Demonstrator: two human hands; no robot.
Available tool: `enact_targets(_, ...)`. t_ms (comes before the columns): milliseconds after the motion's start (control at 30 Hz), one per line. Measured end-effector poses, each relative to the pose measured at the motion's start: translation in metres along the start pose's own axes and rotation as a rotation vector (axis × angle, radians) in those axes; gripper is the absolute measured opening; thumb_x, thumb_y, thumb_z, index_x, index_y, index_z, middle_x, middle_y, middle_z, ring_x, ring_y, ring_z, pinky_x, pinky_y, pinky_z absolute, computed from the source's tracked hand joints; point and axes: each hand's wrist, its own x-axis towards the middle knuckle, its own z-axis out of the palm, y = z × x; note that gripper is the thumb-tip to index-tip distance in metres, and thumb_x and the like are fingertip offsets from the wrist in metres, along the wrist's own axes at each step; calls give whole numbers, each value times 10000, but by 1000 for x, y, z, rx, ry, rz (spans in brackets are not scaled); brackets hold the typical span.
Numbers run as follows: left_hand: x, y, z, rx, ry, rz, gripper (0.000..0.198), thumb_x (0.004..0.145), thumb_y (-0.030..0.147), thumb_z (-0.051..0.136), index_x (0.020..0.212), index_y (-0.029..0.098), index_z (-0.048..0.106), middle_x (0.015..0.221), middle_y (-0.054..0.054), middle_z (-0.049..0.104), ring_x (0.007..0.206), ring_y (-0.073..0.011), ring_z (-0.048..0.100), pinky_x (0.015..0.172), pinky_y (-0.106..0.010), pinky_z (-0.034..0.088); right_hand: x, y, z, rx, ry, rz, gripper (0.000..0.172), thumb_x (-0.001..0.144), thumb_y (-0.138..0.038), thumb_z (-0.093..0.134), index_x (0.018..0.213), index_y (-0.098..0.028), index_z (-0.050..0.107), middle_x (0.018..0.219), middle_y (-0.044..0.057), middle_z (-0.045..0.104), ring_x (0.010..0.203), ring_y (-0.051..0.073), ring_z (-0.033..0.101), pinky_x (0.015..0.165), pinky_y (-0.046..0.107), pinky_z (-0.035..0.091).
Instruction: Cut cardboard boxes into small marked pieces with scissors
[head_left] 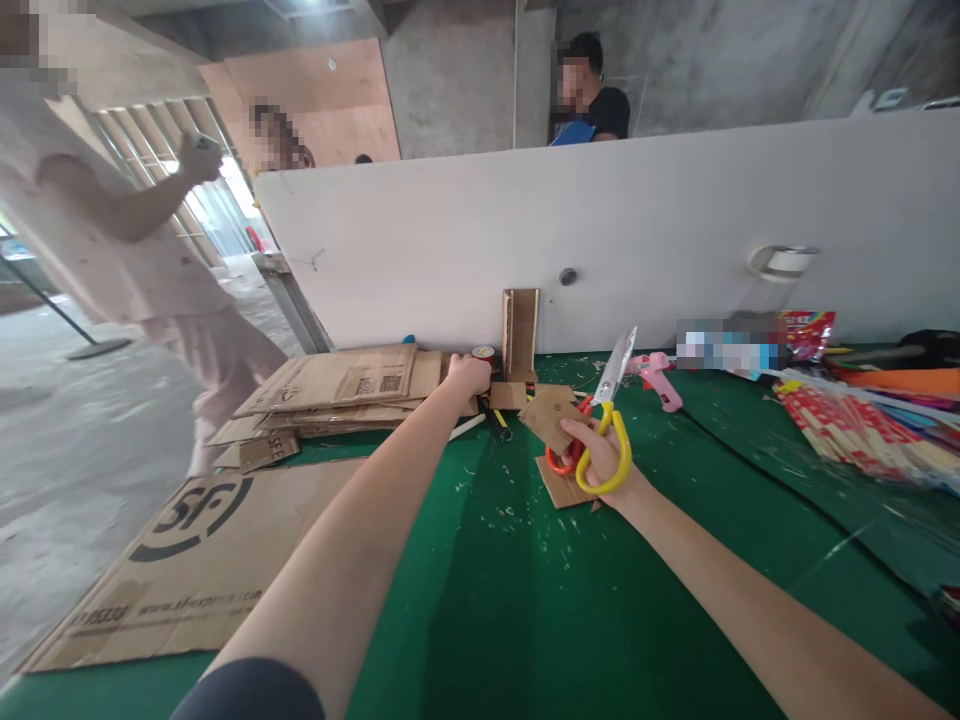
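My left hand (470,375) reaches to the far edge of the cardboard stack, fingers curled. Right behind its fingers is a small round-topped red container (484,353); whether they grip it is hidden. In my right hand (600,458) are scissors (616,370), blades pointing up, with a yellow loop (627,455) around the fingers. A red loop (556,462) shows beside it; I cannot tell if it belongs to the same pair. My right thumb presses a small cardboard piece (551,415). Under that hand, another cardboard piece (559,488) lies on the green table (480,600).
Flattened cardboard (337,385) is stacked left, with a large printed sheet (247,560) in front. A cardboard channel (520,335) stands against the white partition (450,250). A pink glue gun (660,380), its black cord (780,485) and packaged sticks (847,425) lie right. A person (150,220) stands left.
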Motion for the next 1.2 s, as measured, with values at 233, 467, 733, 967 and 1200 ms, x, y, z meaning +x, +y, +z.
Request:
enact_targets(233,5,1,-3,-17,-46,46,354,888,337,546,1192,157,534,1212,-101,549,1048,-225,566,871,-446,490,3,6,-3,41,-17,30,284,637,-382,736,620,-187,530,494,-30,541,421,104,482,382,228,363)
enact_targets(467,-10,3,0,-24,12,81,363,888,339,546,1202,159,530,1240,-104,533,1072,-233,555,890,-459,478,3,3,-3,20,-14,29,306,628,-422,735,606,-194,533,457,-28,528,403,112,475,401,253,394)
enact_targets(733,-14,-1,-2,1,106,-12,362,879,341,553,1192,160,540,1305,-107,490,1183,-270,479,968,-515,403,0,-1,-1,-18,-17,35,321,635,-436,714,560,-202,507,435,-23,520,389,117,468,410,268,412)
enact_targets(967,-9,4,1,-5,75,-24,357,884,340,550,1189,156,539,1246,-104,531,1105,-244,536,918,-479,454,0,-1,-1,-14,-10,46,319,638,-439,701,544,-203,509,415,-23,512,391,119,466,416,268,411)
enact_targets(1200,-3,5,1,-43,-10,2,337,890,336,545,1176,158,543,1184,-96,563,1018,-213,579,851,-425,501,1,1,-1,-25,-6,45,309,645,-437,686,541,-195,525,411,-15,521,389,121,471,412,266,400)
